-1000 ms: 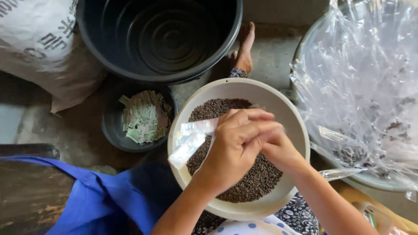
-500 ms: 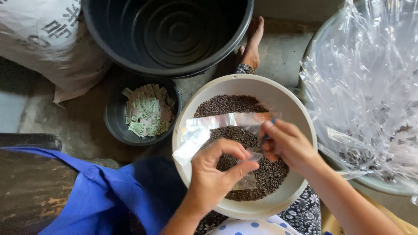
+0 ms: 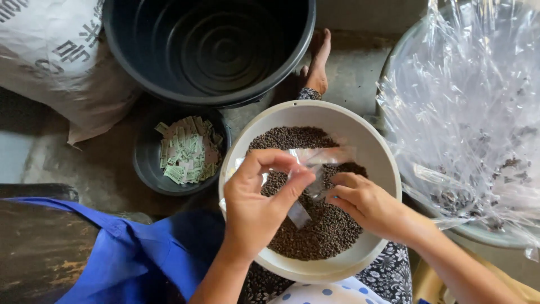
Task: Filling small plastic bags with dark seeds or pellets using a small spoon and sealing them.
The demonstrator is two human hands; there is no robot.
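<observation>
A white bowl (image 3: 371,146) on my lap holds a heap of small dark brown seeds (image 3: 320,236). Over it, my left hand (image 3: 256,205) and my right hand (image 3: 365,202) both pinch a small clear plastic bag (image 3: 318,163). The left thumb and fingers hold the bag's left edge; the right fingers grip its lower right side. The bag lies flat and crumpled just above the seeds.
A large black tub (image 3: 208,50) stands at the top. Left of the bowl, a small black bowl (image 3: 145,157) holds several green-and-white paper slips (image 3: 185,149). A heap of clear plastic bags (image 3: 467,112) fills a basin at right. A printed sack (image 3: 50,56) and blue cloth (image 3: 129,259) lie left.
The hands, clasped together over the bag a second ago, spread it open, then drew it in again; the bag is now smaller and crumpled between both hands.
</observation>
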